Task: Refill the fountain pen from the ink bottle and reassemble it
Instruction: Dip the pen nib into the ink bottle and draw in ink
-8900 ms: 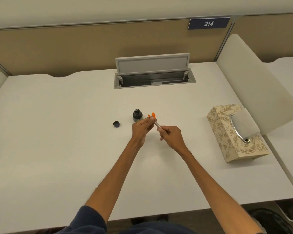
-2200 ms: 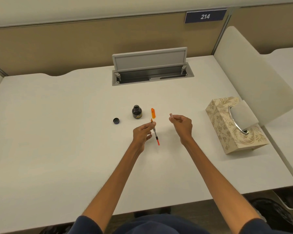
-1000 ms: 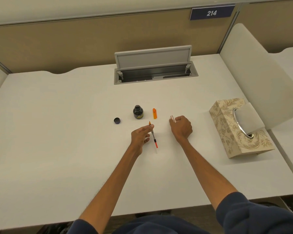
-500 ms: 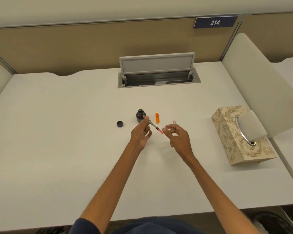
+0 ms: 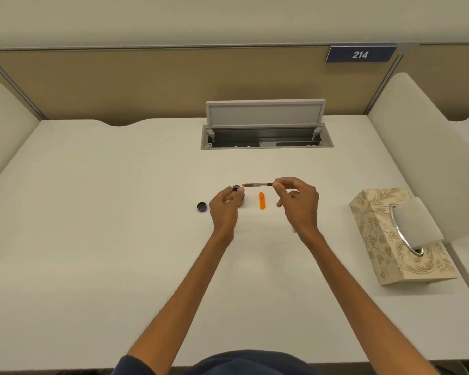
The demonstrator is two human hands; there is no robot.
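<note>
The dark ink bottle [image 5: 236, 188] stands open on the white desk [image 5: 119, 212], and my left hand [image 5: 224, 208] is wrapped around its body, hiding most of it. My right hand [image 5: 297, 203] pinches the right end of the fountain pen's inner part [image 5: 257, 184], a thin clear converter with an orange-red tip. It is held level above the desk, with the tip pointing left just beside the bottle's mouth. An orange pen piece [image 5: 262, 200] lies on the desk between my hands. The bottle's dark lid [image 5: 201, 206] lies left of my left hand.
A patterned tissue box [image 5: 385, 239] sits at the right. An open grey cable hatch [image 5: 266, 136] is set into the desk behind the bottle. White dividers rise at both desk sides, with a tan partition behind.
The pen's inner part has passed from my left hand to my right and now lies level, tip toward the bottle. My left hand has moved onto the ink bottle.
</note>
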